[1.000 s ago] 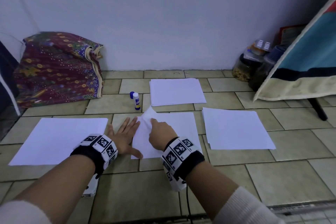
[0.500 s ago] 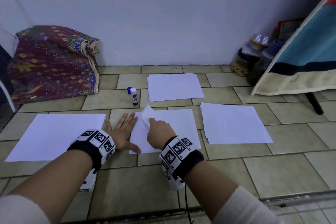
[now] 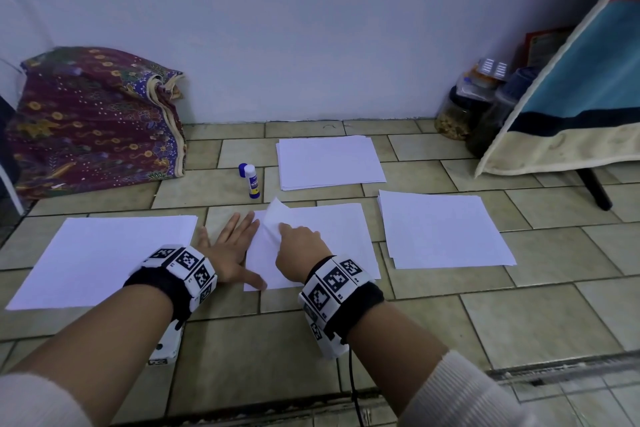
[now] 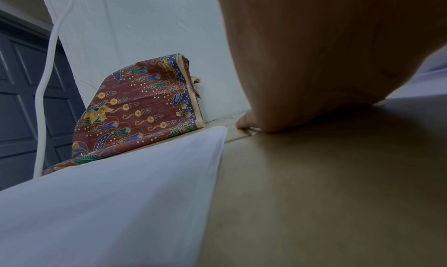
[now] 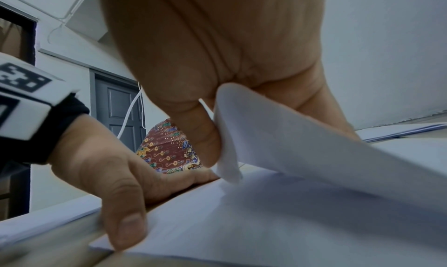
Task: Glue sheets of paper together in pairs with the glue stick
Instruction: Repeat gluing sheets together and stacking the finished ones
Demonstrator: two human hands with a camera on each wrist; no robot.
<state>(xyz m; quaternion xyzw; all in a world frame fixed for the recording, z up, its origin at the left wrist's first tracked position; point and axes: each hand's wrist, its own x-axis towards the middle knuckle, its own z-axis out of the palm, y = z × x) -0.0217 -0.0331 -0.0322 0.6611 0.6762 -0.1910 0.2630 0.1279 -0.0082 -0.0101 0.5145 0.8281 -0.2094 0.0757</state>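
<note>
Left hand (image 3: 230, 250): laid flat on the tiled floor (image 3: 519, 322), fingers straight and spread, grip released; thumb tip presses the near left edge of the middle paper stack (image 3: 329, 232).

Right hand (image 3: 300, 251): just right of the left hand, over the same stack. Thumb and fingers pinch the top sheet (image 5: 302, 137) at its far left corner, which is lifted and curled up off the stack; grip grasping that sheet.

Glue stick (image 3: 252, 181): upright on the floor, beyond both hands and slightly left of the raised corner, apart from every sheet. Its blue cap (image 3: 242, 169) sits just beside it, on its left.

Far paper stack (image 3: 330, 161): beyond the right hand, right of the glue stick.

Right paper stack (image 3: 443, 230): to the right of the right hand, near the middle stack, edges not touching it.

Left paper stack (image 3: 104, 260): to the left of the left hand, close beside its little finger.

Patterned cloth bundle (image 3: 93, 121): far left, against the wall.

Jars (image 3: 464, 107): far right, against the wall, partly behind a striped hanging cloth (image 3: 571, 87).
</note>
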